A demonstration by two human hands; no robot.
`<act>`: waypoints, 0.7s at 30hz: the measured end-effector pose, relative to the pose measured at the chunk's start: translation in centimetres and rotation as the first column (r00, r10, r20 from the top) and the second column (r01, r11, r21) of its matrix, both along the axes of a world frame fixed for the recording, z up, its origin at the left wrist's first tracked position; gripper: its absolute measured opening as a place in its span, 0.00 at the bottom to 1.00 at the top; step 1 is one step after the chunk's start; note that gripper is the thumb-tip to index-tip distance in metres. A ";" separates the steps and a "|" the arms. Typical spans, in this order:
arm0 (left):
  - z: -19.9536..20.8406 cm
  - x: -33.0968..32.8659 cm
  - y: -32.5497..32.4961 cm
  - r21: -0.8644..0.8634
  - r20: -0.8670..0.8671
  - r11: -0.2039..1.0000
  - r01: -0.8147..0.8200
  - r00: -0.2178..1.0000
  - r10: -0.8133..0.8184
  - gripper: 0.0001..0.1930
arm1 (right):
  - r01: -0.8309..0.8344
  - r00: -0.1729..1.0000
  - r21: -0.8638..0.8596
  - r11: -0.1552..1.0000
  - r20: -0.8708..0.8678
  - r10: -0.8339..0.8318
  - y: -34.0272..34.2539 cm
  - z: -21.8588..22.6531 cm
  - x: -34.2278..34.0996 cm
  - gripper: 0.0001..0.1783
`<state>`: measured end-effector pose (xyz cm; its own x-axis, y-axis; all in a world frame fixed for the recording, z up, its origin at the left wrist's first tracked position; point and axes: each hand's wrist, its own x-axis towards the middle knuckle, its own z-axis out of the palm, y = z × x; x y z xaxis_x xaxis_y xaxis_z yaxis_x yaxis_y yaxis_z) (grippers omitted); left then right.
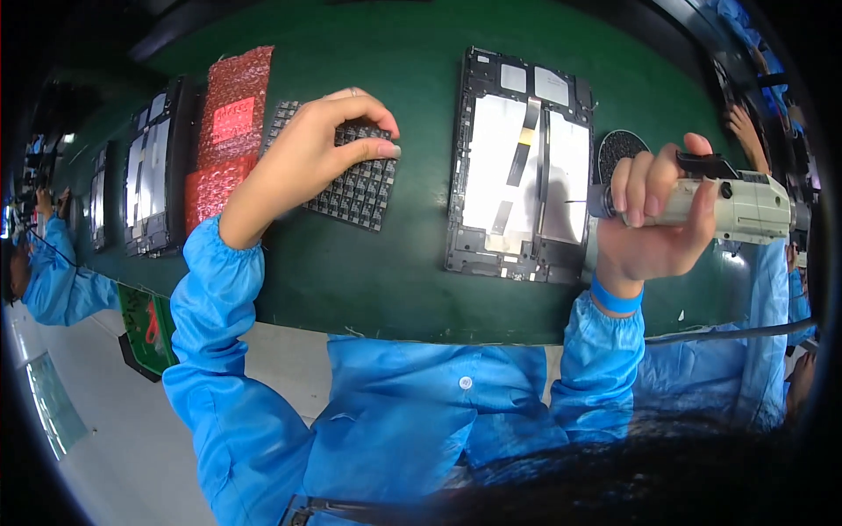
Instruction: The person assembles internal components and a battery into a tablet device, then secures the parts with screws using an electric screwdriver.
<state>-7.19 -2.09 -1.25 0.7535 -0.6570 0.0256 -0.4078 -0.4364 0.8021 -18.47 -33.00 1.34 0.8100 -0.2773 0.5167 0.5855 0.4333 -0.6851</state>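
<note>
My left hand [307, 149] is over a dark sheet of small parts in rows [355, 197], covering its upper left portion. Its thumb and index fingertip come close together at the sheet's right edge; anything between them is too small to make out. My right hand [662, 215] is wrapped round a pale electric screwdriver [750, 209] with a black lever, held level with its thin bit pointing left. That bit hangs over the right part of an opened tablet-like device [482, 167], whose silver back plate, black frame and ribbon cables show.
A round black dish [621, 145] sits partly behind my right hand. Red bubble wrap [230, 118] lies left of the sheet, and beyond it are more opened devices [147, 175]. A black cable [728, 333] runs along the right front edge. Co-workers' hands [745, 136] show on both sides.
</note>
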 end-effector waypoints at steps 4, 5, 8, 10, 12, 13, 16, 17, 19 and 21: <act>-1.3 -0.8 -0.5 0.112 0.338 0.993 -0.030 0.941 -0.009 0.09 | -0.005 1.000 -0.021 1.000 0.008 0.005 0.1 -0.5 0.1 0.27; -1.1 -1.3 -0.8 0.167 0.448 0.983 -0.076 0.894 -0.007 0.09 | -0.002 1.000 -0.025 1.000 -0.002 0.002 0.1 -0.5 0.1 0.27; 0.4 -2.5 -1.2 0.106 0.455 0.993 -0.053 0.890 -0.001 0.07 | 0.000 1.000 -0.036 0.999 -0.020 -0.001 0.4 -0.5 0.1 0.27; 0.6 -3.6 -2.2 -0.122 0.247 0.992 -0.017 0.968 0.047 0.07 | -0.005 1.000 -0.044 0.999 -0.027 0.004 0.7 -0.5 0.1 0.27; 0.6 -5.5 -3.6 -0.189 0.045 0.981 -0.034 0.998 0.044 0.07 | -0.032 0.999 -0.001 0.999 -0.014 0.032 1.2 -0.3 0.1 0.28; 0.6 -6.3 -4.3 -0.250 -0.152 0.966 -0.061 0.988 0.023 0.08 | -0.035 0.999 -0.004 0.999 -0.017 0.035 1.2 -0.3 0.0 0.28; 0.7 -6.7 -4.8 -0.163 -0.205 0.985 -0.061 0.978 0.027 0.08 | -0.040 0.999 0.003 0.999 -0.002 0.040 1.5 -0.4 0.0 0.28; 0.7 -6.6 -4.8 -0.108 -0.159 0.993 -0.044 0.987 0.026 0.08 | -0.050 0.999 0.003 0.999 -0.001 0.050 1.8 -0.4 0.2 0.28; 0.5 -6.5 -4.6 -0.128 -0.125 0.991 -0.035 0.992 0.019 0.08 | -0.054 0.999 -0.003 0.999 -0.003 0.054 2.2 -0.3 0.3 0.28; 0.4 -6.6 -4.6 -0.155 -0.089 0.988 -0.019 0.996 0.005 0.08 | -0.061 0.998 -0.033 0.998 0.012 0.061 2.5 0.2 0.2 0.29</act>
<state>-13.75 -6.70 -0.85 0.7649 -0.6414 0.0600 -0.3284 -0.3080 0.8929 -18.24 -30.55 1.56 0.8179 -0.2103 0.5355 0.5677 0.4459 -0.6920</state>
